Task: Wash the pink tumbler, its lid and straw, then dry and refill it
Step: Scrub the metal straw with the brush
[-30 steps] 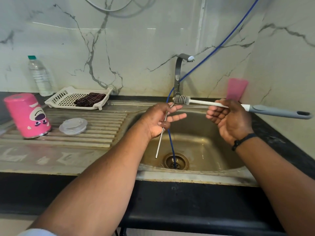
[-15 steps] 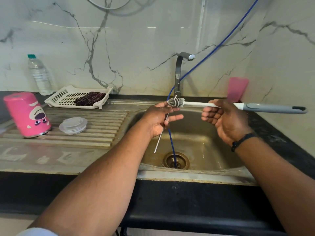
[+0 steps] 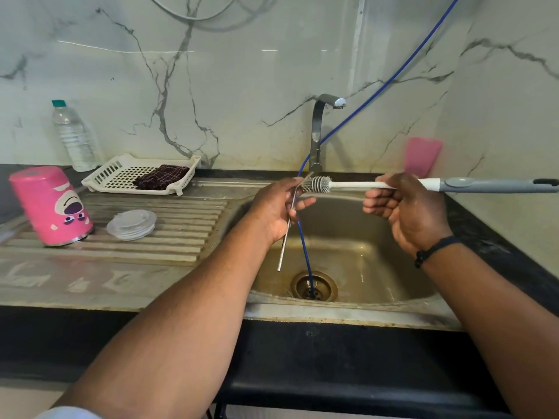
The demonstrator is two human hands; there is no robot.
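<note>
My left hand [image 3: 278,207] grips a thin metal straw [image 3: 283,246] over the sink, its lower end pointing down toward the basin. My right hand [image 3: 405,207] holds a long bottle brush [image 3: 357,185] by its white shaft, the grey handle sticking out to the right. The brush's bristle head [image 3: 316,185] touches the straw's top end. The pink tumbler [image 3: 51,205] stands upside down on the drainboard at the left. Beside it lies the clear lid [image 3: 132,224].
A steel sink [image 3: 363,261] with a drain [image 3: 314,286] lies below my hands; a blue hose [image 3: 305,237] runs into it. The tap [image 3: 320,131] stands behind. A white basket [image 3: 121,173] with a dark cloth, a water bottle [image 3: 72,137] and a pink cup [image 3: 422,157] sit at the back.
The brush has moved left and a little lower, so its bristle head now meets the top of the straw. My left hand has risen slightly with the straw.
</note>
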